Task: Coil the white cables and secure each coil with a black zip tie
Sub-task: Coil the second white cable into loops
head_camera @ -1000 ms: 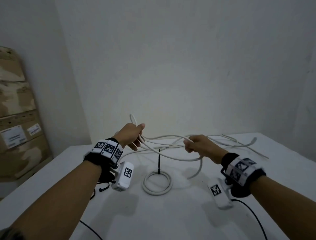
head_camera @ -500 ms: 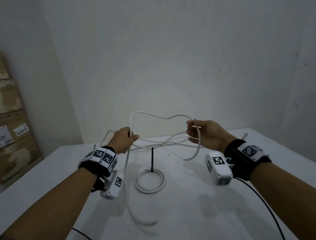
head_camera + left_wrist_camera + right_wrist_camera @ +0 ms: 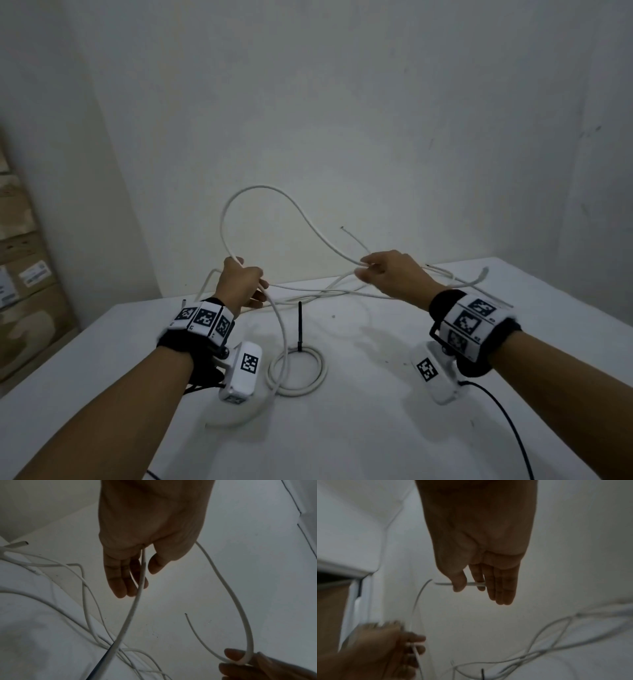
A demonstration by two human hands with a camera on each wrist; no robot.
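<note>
My left hand (image 3: 241, 284) and right hand (image 3: 387, 274), raised higher than second ago, grasp white cable (image 3: 260, 192); loop now arches tall between them. Next coil forming. Finished coil (image 3: 297, 371) with black zip tie (image 3: 300, 325) lies on surface (image 3: 342, 428).

A thin white cable (image 3: 260, 195) arcs in the air above a tied coil (image 3: 297, 371) whose black zip tie (image 3: 300, 325) stands upright.
</note>
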